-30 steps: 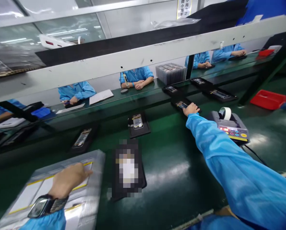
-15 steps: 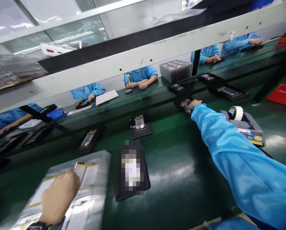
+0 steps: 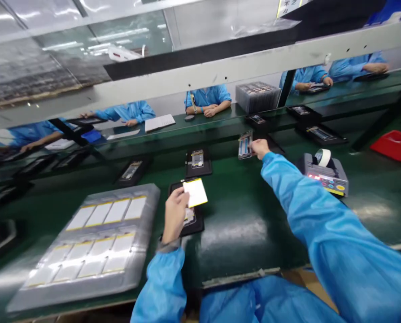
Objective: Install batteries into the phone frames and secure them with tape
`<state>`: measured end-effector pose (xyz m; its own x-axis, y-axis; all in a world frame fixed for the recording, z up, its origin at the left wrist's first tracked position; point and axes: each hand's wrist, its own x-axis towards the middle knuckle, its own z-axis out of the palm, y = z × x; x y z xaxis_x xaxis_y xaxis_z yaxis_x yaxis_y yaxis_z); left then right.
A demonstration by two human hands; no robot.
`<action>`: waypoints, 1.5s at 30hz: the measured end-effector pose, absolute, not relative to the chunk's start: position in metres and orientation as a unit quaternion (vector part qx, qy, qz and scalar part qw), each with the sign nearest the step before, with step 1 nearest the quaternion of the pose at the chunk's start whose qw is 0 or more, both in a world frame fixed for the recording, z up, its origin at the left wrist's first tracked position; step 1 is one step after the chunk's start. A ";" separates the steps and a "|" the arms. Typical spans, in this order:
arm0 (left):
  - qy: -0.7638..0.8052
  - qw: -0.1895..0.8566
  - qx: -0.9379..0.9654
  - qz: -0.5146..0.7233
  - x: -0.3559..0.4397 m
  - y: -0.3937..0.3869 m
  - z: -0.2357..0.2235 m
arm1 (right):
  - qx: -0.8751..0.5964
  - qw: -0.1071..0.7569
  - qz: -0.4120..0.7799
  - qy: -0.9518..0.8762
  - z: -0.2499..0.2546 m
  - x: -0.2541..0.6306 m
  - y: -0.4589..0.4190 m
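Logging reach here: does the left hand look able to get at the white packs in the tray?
Probably yes: nothing visible blocks the tray beside the left hand, though that hand holds one white pack.

“不” among characters on white sign (image 3: 289, 6)

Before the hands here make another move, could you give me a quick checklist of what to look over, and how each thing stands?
1. Left hand has the white piece in its fingers: ok, pinched at one side.
2. Right hand holds the phone-like part: ok, gripped by its side edge.
3. Black tray by the left hand fully visible: not ok, the hand and white piece hide some of it.
4. Clear tray lying on the green table: ok.
5. Right sleeve clear of the tape dispenser: cannot tell, they look close from this view.
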<state>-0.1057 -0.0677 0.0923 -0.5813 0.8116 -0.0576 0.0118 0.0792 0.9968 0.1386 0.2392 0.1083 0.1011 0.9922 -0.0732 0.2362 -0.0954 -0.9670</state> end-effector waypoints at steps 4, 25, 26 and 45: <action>0.602 0.378 0.292 0.639 -0.068 -0.023 0.059 | -0.532 0.388 0.574 -0.486 0.066 0.112 0.158; 0.666 0.272 0.422 0.552 -0.038 -0.033 0.024 | -0.380 0.364 0.755 -0.390 0.016 0.119 0.037; 0.678 0.229 0.442 0.541 -0.037 -0.034 0.024 | -0.376 0.367 0.759 -0.384 0.016 0.120 0.036; 0.597 0.452 0.358 0.558 -0.015 -0.016 0.027 | -0.377 0.418 0.687 -0.459 0.018 0.120 0.032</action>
